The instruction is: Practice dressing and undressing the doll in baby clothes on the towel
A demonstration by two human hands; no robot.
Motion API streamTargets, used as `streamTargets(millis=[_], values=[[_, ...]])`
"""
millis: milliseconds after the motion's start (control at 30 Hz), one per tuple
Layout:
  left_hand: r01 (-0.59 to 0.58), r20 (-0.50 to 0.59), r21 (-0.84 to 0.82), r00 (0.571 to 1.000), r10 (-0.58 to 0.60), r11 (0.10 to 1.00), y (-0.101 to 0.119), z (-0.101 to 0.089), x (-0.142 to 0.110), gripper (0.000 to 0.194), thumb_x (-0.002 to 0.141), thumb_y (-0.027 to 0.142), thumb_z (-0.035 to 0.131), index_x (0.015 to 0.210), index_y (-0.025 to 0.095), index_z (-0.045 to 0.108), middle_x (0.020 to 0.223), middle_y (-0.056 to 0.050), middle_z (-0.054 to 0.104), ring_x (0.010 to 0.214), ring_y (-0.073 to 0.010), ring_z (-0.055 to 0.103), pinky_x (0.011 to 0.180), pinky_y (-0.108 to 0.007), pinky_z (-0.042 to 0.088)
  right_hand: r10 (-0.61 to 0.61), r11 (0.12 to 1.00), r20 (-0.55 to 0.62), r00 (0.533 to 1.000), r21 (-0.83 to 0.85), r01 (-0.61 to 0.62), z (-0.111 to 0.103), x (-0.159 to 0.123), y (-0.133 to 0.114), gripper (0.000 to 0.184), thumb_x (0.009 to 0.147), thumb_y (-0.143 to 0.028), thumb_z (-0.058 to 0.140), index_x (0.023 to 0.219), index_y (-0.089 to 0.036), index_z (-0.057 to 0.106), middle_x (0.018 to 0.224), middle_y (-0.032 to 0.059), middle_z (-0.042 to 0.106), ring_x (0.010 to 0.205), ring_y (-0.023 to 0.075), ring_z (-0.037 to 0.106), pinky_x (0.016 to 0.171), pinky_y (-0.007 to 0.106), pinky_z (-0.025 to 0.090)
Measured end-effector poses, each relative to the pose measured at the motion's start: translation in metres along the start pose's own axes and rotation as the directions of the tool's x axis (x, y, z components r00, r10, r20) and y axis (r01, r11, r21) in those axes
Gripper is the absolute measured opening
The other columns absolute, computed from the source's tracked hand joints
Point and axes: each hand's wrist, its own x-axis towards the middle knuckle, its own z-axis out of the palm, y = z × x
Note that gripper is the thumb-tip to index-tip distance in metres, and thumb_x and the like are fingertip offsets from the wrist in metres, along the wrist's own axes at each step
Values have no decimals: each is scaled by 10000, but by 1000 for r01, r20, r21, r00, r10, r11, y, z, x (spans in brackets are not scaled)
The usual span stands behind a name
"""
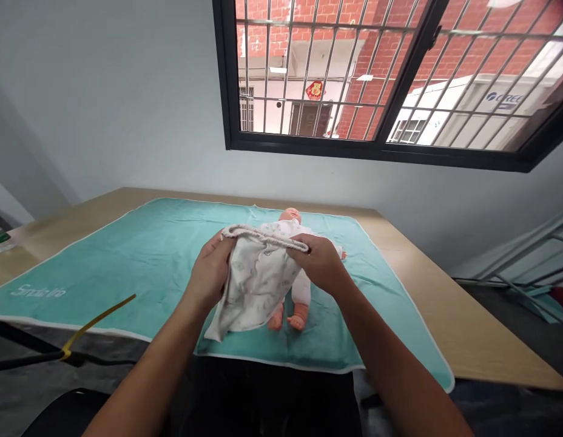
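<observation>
A baby doll (pixel 289 216) in a white patterned top lies on its back on a teal mat (pixel 140 255), head toward the wall, bare feet toward me. I hold up a small white patterned garment (pixel 254 285) over the doll's legs, its ribbed opening stretched between my hands. My left hand (pixel 211 270) grips the left side of the opening. My right hand (pixel 320 262) pinches the right side. The garment hangs down and hides most of the doll's body.
The mat covers a wooden table (pixel 468 328) set against a grey wall below a barred window (pixel 391 73). A yellow strap (pixel 97 320) and a dark bar lie at the near left edge. Metal frames (pixel 522 267) lean at the right.
</observation>
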Motion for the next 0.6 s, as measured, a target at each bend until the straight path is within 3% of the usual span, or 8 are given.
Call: streamTargets(millis=[67, 167, 233, 300, 367, 433, 467, 600], values=[[67, 33, 13, 997, -67, 998, 11, -2, -3, 308, 799, 429, 670, 946, 160, 702, 645, 9, 637, 568, -149, 561, 509, -220, 406, 28, 993, -18, 999, 112, -26, -12, -15, -2, 175, 853, -319, 604, 861, -176, 704, 794, 17, 662, 742, 159, 592, 635, 269, 469], [92, 108, 22, 990, -94, 995, 39, -5, -24, 349, 804, 472, 668, 988, 178, 706, 607, 13, 604, 539, -154, 553, 454, -222, 375, 55, 950, -55, 997, 310, -36, -37, -49, -31, 314, 867, -375, 640, 1153, -245, 644, 824, 14, 676, 690, 162, 628, 574, 279, 507], [55, 191, -17, 980, -51, 998, 66, -4, -44, 347, 838, 459, 637, 1066, 206, 701, 650, 6, 613, 609, -175, 594, 466, -220, 393, 53, 936, -135, 989, 353, -2, -56, -72, -64, 397, 862, -367, 665, 1246, -302, 586, 760, 0, 657, 577, 144, 606, 478, 260, 479], [-5, 266, -74, 964, 24, 997, 86, 2, -57, 352, 870, 425, 603, 1157, 233, 671, 711, 3, 623, 684, -187, 624, 511, -224, 433, 38, 936, -249, 968, 347, 53, -72, -87, -91, 346, 863, -316, 678, 1198, -353, 599, 754, -3, 647, 553, 137, 599, 450, 253, 463], [-92, 278, -69, 955, 108, 993, 87, 11, -55, 351, 869, 413, 616, 1171, 238, 656, 720, 10, 613, 665, -166, 609, 539, -223, 449, 6, 954, -356, 935, 282, 101, -81, -88, -95, 275, 864, -296, 680, 1127, -352, 625, 726, -7, 620, 527, 120, 567, 431, 238, 426], [-184, 269, 50, 949, 164, 982, 60, 20, -37, 326, 853, 422, 644, 1112, 225, 668, 684, 24, 590, 602, -133, 558, 548, -212, 438, -9, 983, -385, 923, 167, 79, -81, -78, -68, 241, 858, -322, 679, 1095, -307, 639, 672, -20, 573, 484, 97, 493, 416, 224, 368], [-218, 296, 154, 941, 165, 964, 36, 24, -24, 310, 868, 427, 621, 1087, 215, 674, 675, 24, 583, 603, -129, 545, 571, -216, 440, 24, 994, -336, 941, 106, 12, -77, -71, -43, 243, 863, -345, 660, 1098, -283, 641, 646, -30, 548, 470, 92, 453, 422, 225, 344], [-161, 321, 553, 947, -31, 817, -87, 30, 26, 361, 878, 305, 556, 1215, 207, 644, 619, 18, 572, 630, -186, 555, 705, -295, 462, 166, 974, -67, 984, -142, -174, -46, -51, 89, 267, 843, -344, 579, 1066, -208, 634, 572, -63, 472, 516, 117, 432, 522, 249, 352]])
